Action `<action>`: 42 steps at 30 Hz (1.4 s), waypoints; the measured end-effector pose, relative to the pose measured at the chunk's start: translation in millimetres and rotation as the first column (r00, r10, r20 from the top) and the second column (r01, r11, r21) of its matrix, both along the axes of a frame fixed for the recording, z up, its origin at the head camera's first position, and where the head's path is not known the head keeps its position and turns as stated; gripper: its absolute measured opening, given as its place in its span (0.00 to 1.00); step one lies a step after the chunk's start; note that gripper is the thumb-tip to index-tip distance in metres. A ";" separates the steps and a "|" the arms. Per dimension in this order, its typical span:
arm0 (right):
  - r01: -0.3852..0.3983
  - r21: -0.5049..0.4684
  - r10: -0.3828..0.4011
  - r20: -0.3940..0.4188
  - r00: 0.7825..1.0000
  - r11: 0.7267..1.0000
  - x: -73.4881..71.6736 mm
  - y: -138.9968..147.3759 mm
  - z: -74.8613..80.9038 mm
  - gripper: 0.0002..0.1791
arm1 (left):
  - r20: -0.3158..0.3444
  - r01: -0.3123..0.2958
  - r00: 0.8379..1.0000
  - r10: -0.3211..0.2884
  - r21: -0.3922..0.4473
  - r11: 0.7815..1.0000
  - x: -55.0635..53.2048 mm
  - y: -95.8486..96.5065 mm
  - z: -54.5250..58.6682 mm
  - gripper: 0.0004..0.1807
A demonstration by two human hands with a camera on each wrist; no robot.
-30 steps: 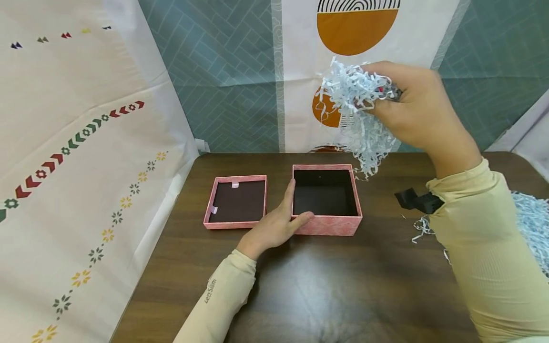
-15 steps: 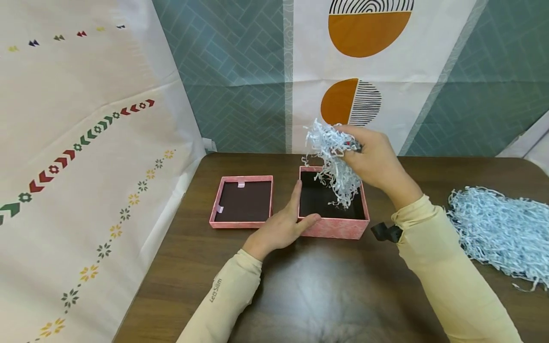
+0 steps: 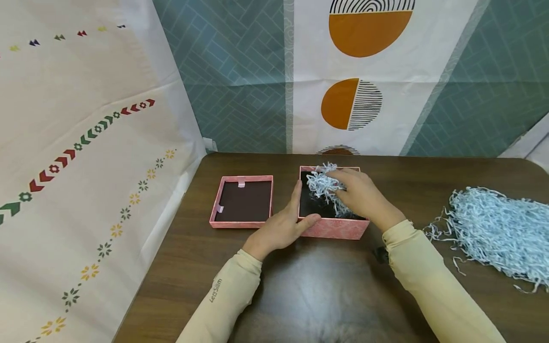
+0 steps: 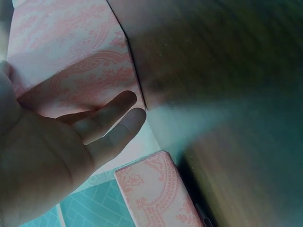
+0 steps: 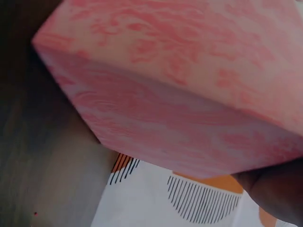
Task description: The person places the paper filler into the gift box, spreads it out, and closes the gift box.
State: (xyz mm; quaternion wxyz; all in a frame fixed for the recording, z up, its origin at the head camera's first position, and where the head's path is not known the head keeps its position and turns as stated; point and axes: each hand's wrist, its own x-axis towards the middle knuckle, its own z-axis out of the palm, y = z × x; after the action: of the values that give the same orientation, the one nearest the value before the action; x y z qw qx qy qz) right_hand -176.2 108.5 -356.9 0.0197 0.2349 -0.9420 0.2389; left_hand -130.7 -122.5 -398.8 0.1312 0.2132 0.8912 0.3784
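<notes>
A pink patterned box [image 3: 334, 228] with a dark inside stands upright on the table. My left hand [image 3: 279, 224] rests against its left side, fingers straight and thumb at the near rim. In the left wrist view this hand [image 4: 52, 146] lies along the patterned wall. My right hand [image 3: 358, 193] reaches into the box from the right, holding a clump of pale blue shredded paper [image 3: 320, 183]. Some strands hang toward the box floor; the right fingertips are partly hidden. The right wrist view shows mostly the box's outside [image 5: 156, 109].
Left of the box lies a shallow pink lid [image 3: 240, 202], dark side up, with two small tabs. A large pile of pale blue shredded paper [image 3: 502, 231] spreads on the right, loose strands around it. Patterned cloth [image 3: 240, 95] hangs behind the table.
My right hand has come down and left from above, carrying the shredded paper into the box. The left hand stays on the box's side. The view has shifted slightly.
</notes>
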 end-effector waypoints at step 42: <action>0.158 -0.042 -0.156 0.053 0.986 0.987 44.4 106.3 31.6 0.28 | 0.016 -0.029 0.999 0.029 -0.014 0.999 0.8 4.1 0.9 0.55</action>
State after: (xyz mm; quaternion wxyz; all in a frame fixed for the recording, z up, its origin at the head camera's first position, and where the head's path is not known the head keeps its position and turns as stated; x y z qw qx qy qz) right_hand -131.9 214.7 -325.3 0.0203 0.1536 -0.9520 0.2639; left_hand -129.9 -118.4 -397.9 0.1341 0.1962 0.8956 0.3760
